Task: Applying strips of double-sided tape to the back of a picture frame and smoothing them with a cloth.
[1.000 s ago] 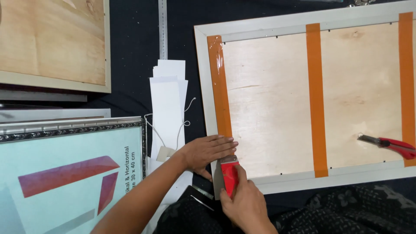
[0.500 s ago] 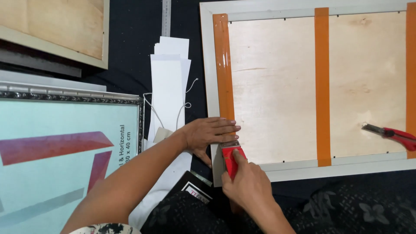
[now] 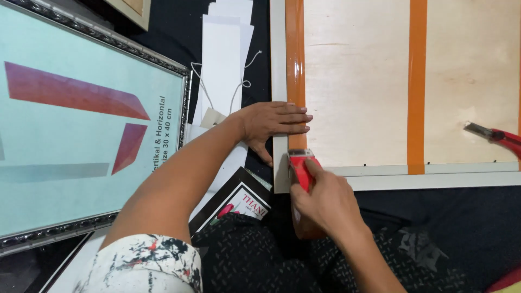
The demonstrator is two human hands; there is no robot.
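A white picture frame [image 3: 278, 65] lies face down with a plywood backing board [image 3: 358, 81] held by orange tape strips [image 3: 296, 65]. My left hand [image 3: 271, 123] lies flat, fingers together, pressing the leftmost tape strip near the frame's lower left corner. My right hand [image 3: 325, 201] grips a red tape dispenser [image 3: 300, 165] set at the bottom end of that strip, on the frame's corner. A roll of brown tape hangs below my right hand, mostly hidden.
A red-handled cutter [image 3: 496, 135] rests on the board at the right edge. White paper sheets [image 3: 225, 59] and string lie left of the frame. A silver-framed picture [image 3: 81, 119] fills the left side. A dark card [image 3: 239, 203] lies near my lap.
The view has closed in on the frame's lower left corner. My left hand stays on the tape strip; my right hand has kept the red dispenser at the strip's bottom end.
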